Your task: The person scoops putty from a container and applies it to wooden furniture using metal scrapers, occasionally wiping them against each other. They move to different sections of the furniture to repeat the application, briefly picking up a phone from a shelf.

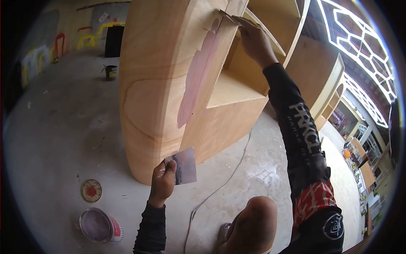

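My right hand [256,41] grips a thin putty scraper [228,17], its edge against the upper side of a curved plywood cabinet [154,55]. Below that blade runs a long smear of pink putty [195,84] down the panel, beside the cabinet's front edge. Low in front of the cabinet, my left hand [162,181] pinches a flat rectangular putty spreader [186,166] under its thumb. Grey and dark residue marks the spreader's face.
On the floor at lower left stands an open tin [97,226] beside its round lid [91,191]. A cable [220,186] crosses the concrete. Behind are a small black bucket [111,73] and another wooden cabinet [315,67]. My bent knee [258,220] is close below.
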Demonstrator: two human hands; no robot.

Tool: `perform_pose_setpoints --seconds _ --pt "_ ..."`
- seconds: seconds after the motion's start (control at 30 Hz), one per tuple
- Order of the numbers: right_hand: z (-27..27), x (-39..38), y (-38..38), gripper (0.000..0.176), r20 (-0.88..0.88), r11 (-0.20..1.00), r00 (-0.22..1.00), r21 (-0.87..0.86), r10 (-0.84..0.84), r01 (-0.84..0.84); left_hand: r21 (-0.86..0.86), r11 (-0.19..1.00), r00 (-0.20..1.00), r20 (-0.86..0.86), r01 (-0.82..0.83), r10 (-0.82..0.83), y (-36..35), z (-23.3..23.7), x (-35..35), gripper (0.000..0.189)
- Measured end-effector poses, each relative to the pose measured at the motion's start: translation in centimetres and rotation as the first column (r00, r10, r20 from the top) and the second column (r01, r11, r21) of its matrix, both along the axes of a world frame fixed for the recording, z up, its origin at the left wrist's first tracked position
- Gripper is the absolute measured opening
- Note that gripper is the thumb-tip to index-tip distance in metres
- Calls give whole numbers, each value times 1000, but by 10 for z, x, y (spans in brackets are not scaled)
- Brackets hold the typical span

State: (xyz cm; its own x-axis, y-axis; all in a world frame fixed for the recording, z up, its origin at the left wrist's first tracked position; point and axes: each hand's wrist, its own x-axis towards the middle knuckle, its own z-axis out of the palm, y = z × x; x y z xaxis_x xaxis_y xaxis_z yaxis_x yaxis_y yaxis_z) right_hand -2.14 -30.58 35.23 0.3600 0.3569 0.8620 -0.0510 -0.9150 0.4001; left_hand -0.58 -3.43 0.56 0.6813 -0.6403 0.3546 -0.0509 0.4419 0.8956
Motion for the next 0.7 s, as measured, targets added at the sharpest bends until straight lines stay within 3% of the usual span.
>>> perform_pose_setpoints --seconds 0.1,0.23,0.3,0.4,0.47,0.57,0.67,0.7 --pt "-22 27 -10 38 90 993 996 -112 -9 19 -33 999 999 40 -36 37 -8 -14 5 34" --pt "-71 33 5 55 75 998 996 -42 -43 46 -49 998 998 52 -37 40 -9 -16 8 37" --pt "-79 21 7 54 36 999 999 9 -33 33 -70 997 997 64 -30 35 -8 -14 9 40" --pt "-63 2 3 43 -15 998 998 17 -53 53 -95 995 1000 -4 -11 10 -7 -10 3 43" --pt "-38 1 3 40 83 1000 996 -3 -16 16 -45 999 1000 25 -15 16 -7 -18 8 44" --pt "3 11 -5 39 89 987 996 -157 -25 39 4 1000 999 18 28 -29 -10 -31 14 44" --pt "-11 25 14 40 -13 985 1000 172 9 -7 -23 1000 998 59 3 -1 -18 -33 14 43" --pt "-19 30 3 42 14 999 1000 37 25 -25 -46 999 996 85 -25 29 -20 -32 14 43"
